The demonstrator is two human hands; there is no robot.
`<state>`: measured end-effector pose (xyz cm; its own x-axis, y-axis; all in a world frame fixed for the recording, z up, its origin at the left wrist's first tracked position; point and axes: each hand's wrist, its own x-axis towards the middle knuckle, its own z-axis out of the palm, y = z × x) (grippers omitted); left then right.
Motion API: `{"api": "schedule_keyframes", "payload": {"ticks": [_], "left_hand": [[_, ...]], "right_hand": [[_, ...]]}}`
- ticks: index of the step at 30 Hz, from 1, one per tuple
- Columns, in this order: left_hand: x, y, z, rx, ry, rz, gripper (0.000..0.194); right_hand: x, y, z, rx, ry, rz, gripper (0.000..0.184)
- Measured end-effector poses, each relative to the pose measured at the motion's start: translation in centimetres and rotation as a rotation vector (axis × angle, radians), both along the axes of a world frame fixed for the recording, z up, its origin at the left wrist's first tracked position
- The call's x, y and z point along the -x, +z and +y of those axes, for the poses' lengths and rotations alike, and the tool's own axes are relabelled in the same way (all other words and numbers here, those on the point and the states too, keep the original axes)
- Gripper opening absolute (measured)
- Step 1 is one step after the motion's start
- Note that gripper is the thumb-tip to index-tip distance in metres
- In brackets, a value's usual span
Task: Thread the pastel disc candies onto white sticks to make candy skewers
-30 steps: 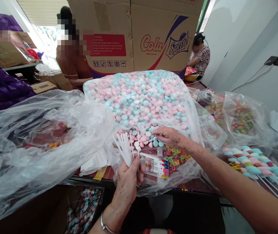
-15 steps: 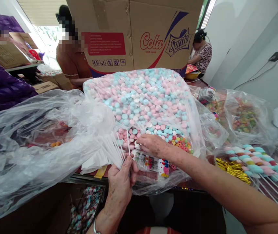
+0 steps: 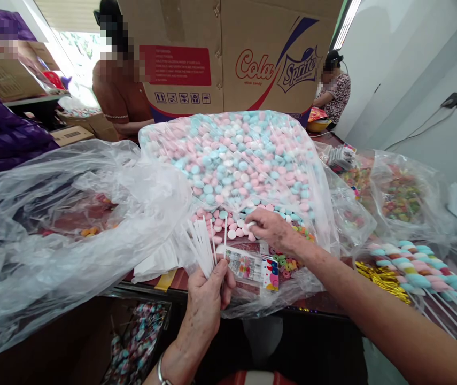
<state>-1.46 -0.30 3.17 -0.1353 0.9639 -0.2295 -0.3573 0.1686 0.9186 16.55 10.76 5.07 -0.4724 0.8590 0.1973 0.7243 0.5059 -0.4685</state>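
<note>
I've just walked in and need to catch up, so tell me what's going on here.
The left hand holds a bundle of thin white sticks. The right hand is over the loose pink, blue and white sweets in front of a big clear bag of them; its fingertips are at a white sweet, though whether they pinch it is hard to tell. Off to the right, sticks loaded with sweets lie beside gold ties.

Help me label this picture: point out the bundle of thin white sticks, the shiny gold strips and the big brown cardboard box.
Thin white sticks (image 3: 201, 248): head view, middle of the bundle's visible length.
Shiny gold strips (image 3: 380, 280): head view, middle of the pile.
Brown cardboard box (image 3: 268, 32): head view, front face.
</note>
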Motion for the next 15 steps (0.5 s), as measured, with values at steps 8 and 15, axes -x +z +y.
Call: {"api": "schedule_keyframes", "payload": {"ticks": [8, 15], "left_hand": [[-0.9, 0.2, -0.2, 0.032, -0.081, 0.068, 0.035], [-0.9, -0.3, -0.3, 0.047, -0.091, 0.07, 0.034]], "right_hand": [[-2.5, -1.5, -1.4, -0.124, -0.102, -0.127, 0.021], [-2.0, -1.8, -2.4, -0.089, -0.037, -0.275, 0.021]]}}
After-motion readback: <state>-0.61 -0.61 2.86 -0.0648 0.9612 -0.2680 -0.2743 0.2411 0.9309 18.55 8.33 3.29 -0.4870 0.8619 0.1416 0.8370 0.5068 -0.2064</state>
